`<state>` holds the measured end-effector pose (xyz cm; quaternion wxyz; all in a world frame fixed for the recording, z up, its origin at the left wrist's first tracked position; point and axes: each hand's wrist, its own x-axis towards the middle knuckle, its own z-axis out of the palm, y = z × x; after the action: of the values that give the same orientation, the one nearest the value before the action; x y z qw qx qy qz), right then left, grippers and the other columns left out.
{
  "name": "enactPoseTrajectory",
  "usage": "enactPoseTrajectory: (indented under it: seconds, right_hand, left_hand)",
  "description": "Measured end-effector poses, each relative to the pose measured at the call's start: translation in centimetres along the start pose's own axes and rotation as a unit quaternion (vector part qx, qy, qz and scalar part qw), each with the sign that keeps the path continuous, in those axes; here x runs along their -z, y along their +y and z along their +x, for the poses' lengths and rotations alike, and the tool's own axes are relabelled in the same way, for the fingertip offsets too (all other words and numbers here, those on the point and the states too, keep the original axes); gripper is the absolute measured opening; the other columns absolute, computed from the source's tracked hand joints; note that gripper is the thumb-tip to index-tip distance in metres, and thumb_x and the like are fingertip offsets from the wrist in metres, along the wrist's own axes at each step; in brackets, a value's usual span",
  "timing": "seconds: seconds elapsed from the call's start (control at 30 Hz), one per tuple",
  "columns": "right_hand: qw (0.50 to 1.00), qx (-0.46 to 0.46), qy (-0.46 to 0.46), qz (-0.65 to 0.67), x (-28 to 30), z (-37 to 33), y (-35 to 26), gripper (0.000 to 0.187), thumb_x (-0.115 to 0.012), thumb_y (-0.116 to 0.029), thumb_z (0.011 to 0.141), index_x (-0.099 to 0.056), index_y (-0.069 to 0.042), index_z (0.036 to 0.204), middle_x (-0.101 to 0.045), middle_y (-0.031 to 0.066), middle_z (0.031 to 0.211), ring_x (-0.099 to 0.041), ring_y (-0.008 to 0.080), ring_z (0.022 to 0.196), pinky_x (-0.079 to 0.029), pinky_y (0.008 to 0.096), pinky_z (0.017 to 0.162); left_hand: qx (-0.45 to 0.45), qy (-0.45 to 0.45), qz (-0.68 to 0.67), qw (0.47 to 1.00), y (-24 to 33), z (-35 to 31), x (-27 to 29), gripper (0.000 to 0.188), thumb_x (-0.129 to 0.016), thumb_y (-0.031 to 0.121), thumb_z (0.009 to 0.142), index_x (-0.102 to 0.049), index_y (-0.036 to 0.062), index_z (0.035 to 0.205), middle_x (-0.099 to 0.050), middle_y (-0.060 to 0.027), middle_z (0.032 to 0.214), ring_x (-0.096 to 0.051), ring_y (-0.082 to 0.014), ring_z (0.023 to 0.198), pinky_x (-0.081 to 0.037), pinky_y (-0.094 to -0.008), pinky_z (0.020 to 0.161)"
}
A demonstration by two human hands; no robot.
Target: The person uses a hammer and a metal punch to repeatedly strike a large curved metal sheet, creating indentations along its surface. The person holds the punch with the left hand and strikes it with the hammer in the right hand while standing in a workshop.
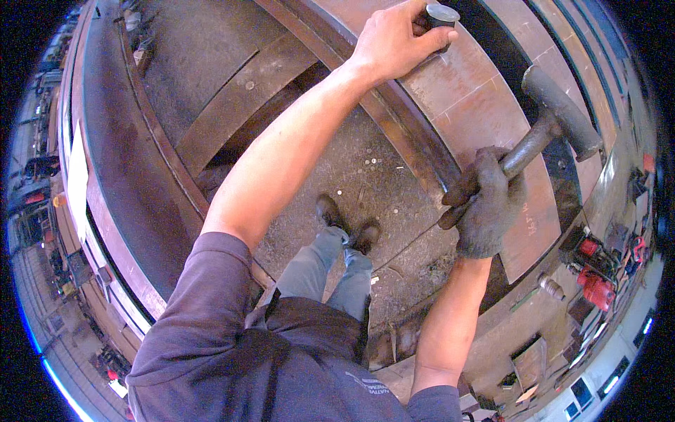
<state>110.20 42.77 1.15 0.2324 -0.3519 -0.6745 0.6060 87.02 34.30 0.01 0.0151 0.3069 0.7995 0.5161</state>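
My bare left hand [402, 41] is closed around a short, dark metal tool [442, 14] with a flattened, shiny round top. Its lower end is hidden, so whether it touches the plate beneath cannot be made out. A grey work glove covers my right hand [491, 207], which grips a sledgehammer [561, 112] by its thick, dark handle. The heavy cylindrical hammer head points away to the upper right, over the steel. Below both hands runs a reddish-brown steel plate [467, 105] with pale layout lines drawn across it.
A long rusty steel flange [415, 141] borders the plate on my side. Another large curved steel member [130, 190] lies to the left, joined by a crosspiece [246, 98]. My boots [348, 225] stand on the littered floor between them. Red equipment [596, 287] sits at the right.
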Motion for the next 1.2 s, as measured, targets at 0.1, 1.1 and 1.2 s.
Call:
enactPoseTrajectory:
  seconds: [0.1,1.1,1.2]
  right_hand:
    - [0.999,-0.032,-0.012,0.011,-0.4,-0.3,-0.9,0.017,-0.063,-0.020,0.096,-0.060,-0.003,0.096,-0.056,0.0045,0.064,-0.052,0.0149,0.041,-0.044,0.0303,0.037]
    - [0.992,-0.039,0.089,-0.084,11.1,-1.8,0.0,0.019,-0.065,-0.024,0.094,-0.051,-0.012,0.086,-0.042,-0.0027,0.059,-0.040,0.0099,0.042,-0.032,0.0269,0.038]
    - [0.994,-0.045,0.092,-0.035,12.9,-2.3,2.5,0.018,-0.065,-0.022,0.094,-0.051,-0.011,0.088,-0.041,-0.0020,0.058,-0.039,0.0109,0.040,-0.033,0.0276,0.036]
  left_hand:
    - [-0.043,0.015,-0.018,0.999,-1.7,-0.1,-0.7,0.045,-0.076,0.046,0.087,-0.070,0.0059,0.109,-0.074,-0.0186,0.091,-0.073,-0.0361,0.086,-0.056,-0.0441,0.079]
    - [0.069,0.105,-0.075,0.989,-1.5,1.4,-0.6,0.046,-0.080,0.042,0.087,-0.071,0.0041,0.112,-0.076,-0.0172,0.097,-0.075,-0.0293,0.089,-0.058,-0.0402,0.085]
    - [0.059,0.112,-0.090,0.988,-0.7,1.1,-0.3,0.040,-0.075,0.035,0.091,-0.069,0.0004,0.109,-0.075,-0.0172,0.090,-0.073,-0.0263,0.083,-0.056,-0.0385,0.078]
